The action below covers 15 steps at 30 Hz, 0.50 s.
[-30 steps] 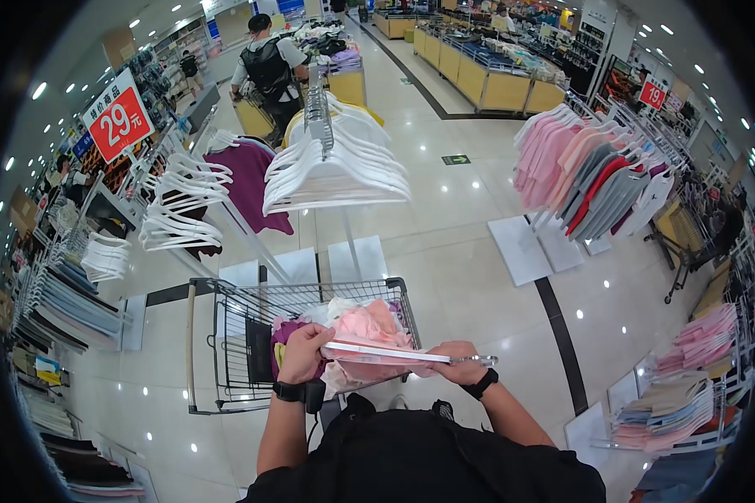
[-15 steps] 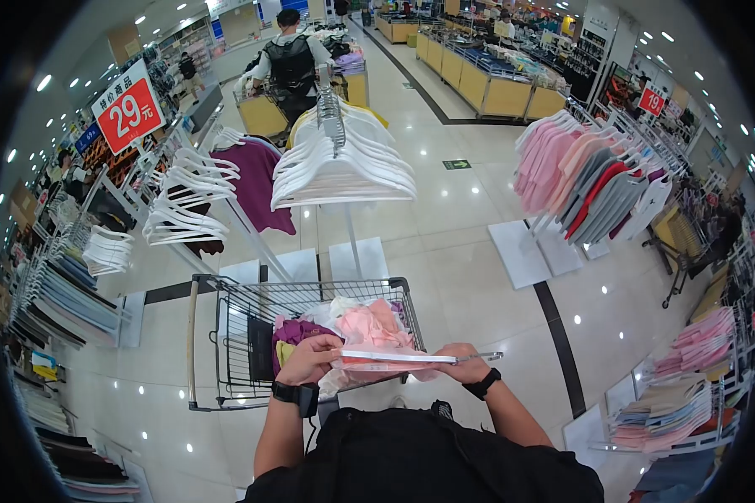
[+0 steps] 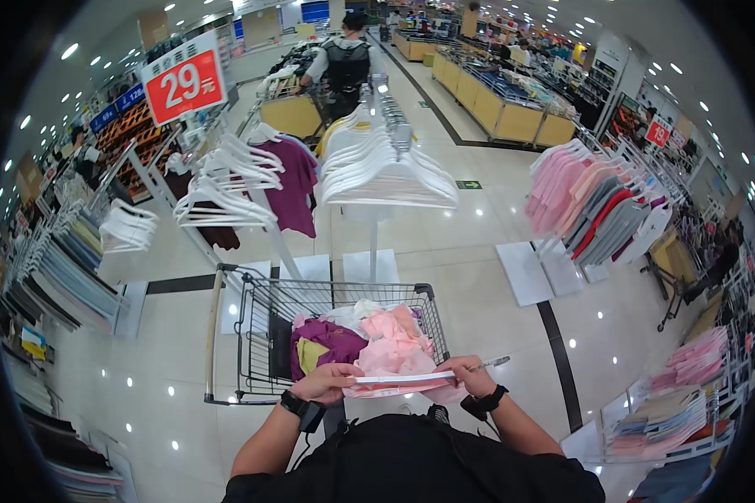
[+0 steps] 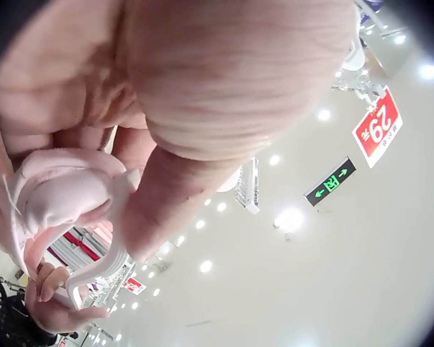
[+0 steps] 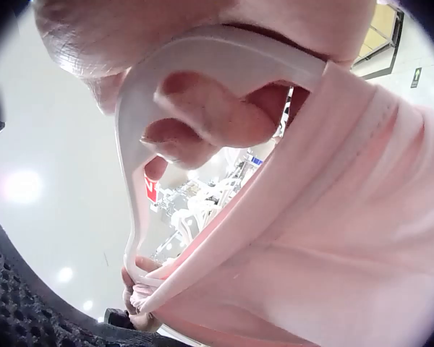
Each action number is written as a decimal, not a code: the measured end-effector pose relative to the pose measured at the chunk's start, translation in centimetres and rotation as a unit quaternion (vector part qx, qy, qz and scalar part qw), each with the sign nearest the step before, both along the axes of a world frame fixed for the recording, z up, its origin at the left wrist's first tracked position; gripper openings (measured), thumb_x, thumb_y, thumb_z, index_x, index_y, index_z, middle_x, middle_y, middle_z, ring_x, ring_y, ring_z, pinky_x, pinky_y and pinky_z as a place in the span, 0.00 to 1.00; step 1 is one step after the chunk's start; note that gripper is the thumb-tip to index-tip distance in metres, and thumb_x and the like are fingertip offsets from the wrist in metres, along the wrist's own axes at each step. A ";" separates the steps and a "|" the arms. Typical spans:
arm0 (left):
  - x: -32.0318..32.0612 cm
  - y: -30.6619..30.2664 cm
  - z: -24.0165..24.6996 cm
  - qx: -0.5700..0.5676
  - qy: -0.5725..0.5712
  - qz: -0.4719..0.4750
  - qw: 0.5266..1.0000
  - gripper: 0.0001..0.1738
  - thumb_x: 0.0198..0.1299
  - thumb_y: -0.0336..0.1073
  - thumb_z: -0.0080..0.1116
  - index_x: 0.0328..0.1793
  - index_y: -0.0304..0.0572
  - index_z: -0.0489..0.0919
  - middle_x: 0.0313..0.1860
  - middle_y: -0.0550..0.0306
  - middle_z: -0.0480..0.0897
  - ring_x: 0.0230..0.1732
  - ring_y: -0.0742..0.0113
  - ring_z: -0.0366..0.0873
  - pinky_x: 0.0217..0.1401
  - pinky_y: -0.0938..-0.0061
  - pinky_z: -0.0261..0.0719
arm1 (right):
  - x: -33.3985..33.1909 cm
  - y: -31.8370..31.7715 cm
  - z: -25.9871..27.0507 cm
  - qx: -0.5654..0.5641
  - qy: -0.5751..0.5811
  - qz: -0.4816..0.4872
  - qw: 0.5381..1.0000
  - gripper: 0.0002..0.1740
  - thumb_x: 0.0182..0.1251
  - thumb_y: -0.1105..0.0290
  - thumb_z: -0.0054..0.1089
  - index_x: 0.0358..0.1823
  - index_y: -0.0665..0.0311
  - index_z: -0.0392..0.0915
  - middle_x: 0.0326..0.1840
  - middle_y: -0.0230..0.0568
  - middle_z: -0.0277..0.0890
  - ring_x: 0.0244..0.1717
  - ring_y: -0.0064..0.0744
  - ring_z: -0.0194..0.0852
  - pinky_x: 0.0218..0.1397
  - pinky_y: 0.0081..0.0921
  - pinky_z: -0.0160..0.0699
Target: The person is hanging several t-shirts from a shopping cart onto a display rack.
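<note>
A white clothes hanger [image 3: 404, 379] lies roughly level between both hands, close above the near rim of a shopping cart [image 3: 212, 348]. My left hand [image 3: 327, 383] pinches one end of it, with pink cloth bunched at the thumb in the left wrist view. Near the hook end, my right hand [image 3: 471, 377] has its fingers curled round the hanger frame. Pink fabric of a garment [image 5: 347, 210] stretches along the hanger in the right wrist view. Inside the cart lie a pink garment heap [image 3: 390, 331], a purple garment [image 3: 337, 339] and a yellow-green piece [image 3: 310, 355].
Behind the cart stands a rack of bare white hangers [image 3: 390, 180]. More hangers [image 3: 226, 205] and a purple shirt [image 3: 289, 180] hang to its left, under a red price sign [image 3: 184, 80]. A rack of shirts [image 3: 596, 201] stands right. A person [image 3: 348, 67] is farther back.
The head view has turned left, so racks and cart appear farther right. Both hands keep hold of the hanger, now more level. The person at the back has shifted right in view.
</note>
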<state>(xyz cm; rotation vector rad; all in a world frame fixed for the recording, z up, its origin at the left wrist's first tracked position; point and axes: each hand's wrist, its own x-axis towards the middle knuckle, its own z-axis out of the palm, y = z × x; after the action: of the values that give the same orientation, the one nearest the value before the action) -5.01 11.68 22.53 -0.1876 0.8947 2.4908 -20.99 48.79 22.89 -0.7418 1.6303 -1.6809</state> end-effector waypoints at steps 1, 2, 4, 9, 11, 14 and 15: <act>1.1 -0.6 -0.1 -0.005 0.006 0.010 1.000 0.16 0.70 0.27 0.63 0.63 0.33 0.81 0.56 0.51 0.86 0.59 0.59 0.85 0.69 0.64 0.79 | 0.7 -1.0 -0.1 0.003 0.001 0.008 1.000 0.20 0.82 0.60 0.56 0.52 0.71 0.88 0.27 0.29 0.75 0.29 0.17 0.68 0.34 0.21 0.68; 2.1 -1.2 -0.3 -0.019 0.016 0.026 0.999 0.16 0.70 0.26 0.63 0.62 0.32 0.81 0.56 0.52 0.86 0.59 0.61 0.85 0.69 0.65 0.79 | 1.5 -1.9 -0.4 0.029 -0.001 0.003 1.000 0.21 0.82 0.59 0.55 0.51 0.71 0.89 0.27 0.28 0.75 0.28 0.17 0.66 0.32 0.20 0.66; 4.3 -2.6 0.3 -0.025 0.015 0.047 0.998 0.16 0.70 0.27 0.64 0.62 0.32 0.81 0.56 0.52 0.86 0.59 0.61 0.85 0.69 0.65 0.80 | 3.4 -3.5 -0.7 0.057 -0.006 0.003 0.998 0.22 0.82 0.58 0.55 0.50 0.71 0.89 0.26 0.28 0.75 0.27 0.17 0.65 0.31 0.19 0.64; 7.7 -5.6 2.4 -0.048 -0.012 0.093 0.995 0.16 0.72 0.25 0.61 0.64 0.31 0.80 0.56 0.52 0.85 0.60 0.63 0.83 0.69 0.67 0.78 | 5.9 -7.4 0.4 0.015 0.143 0.007 0.990 0.16 0.77 0.68 0.56 0.47 0.73 0.89 0.32 0.37 0.86 0.33 0.25 0.79 0.37 0.26 0.76; 9.1 -6.9 2.1 -0.053 -0.019 0.099 0.994 0.17 0.72 0.25 0.60 0.65 0.30 0.79 0.56 0.52 0.85 0.59 0.64 0.84 0.68 0.68 0.79 | 6.2 -7.7 1.1 0.044 0.164 0.026 0.985 0.14 0.76 0.68 0.59 0.48 0.71 0.89 0.37 0.40 0.88 0.37 0.27 0.83 0.41 0.26 0.79; 10.6 -8.8 1.8 -0.048 -0.009 0.111 0.993 0.20 0.70 0.23 0.61 0.67 0.29 0.77 0.50 0.56 0.85 0.54 0.66 0.85 0.64 0.70 0.82 | 7.2 -8.8 2.3 0.077 0.216 0.052 0.972 0.12 0.73 0.67 0.63 0.46 0.69 0.89 0.41 0.44 0.91 0.41 0.31 0.87 0.45 0.27 0.82; 10.9 -9.2 1.9 -0.048 -0.011 0.109 0.993 0.20 0.70 0.23 0.61 0.67 0.29 0.77 0.50 0.56 0.85 0.54 0.66 0.85 0.64 0.70 0.82 | 7.8 -9.2 2.9 0.087 0.249 0.063 0.962 0.11 0.71 0.68 0.64 0.45 0.68 0.89 0.40 0.45 0.90 0.40 0.33 0.88 0.45 0.28 0.83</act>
<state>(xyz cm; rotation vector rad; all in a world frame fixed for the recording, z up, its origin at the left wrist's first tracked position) 5.91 2.52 24.45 -0.3617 1.0356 2.6402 -13.17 39.61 25.80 -1.2216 1.9870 -1.3021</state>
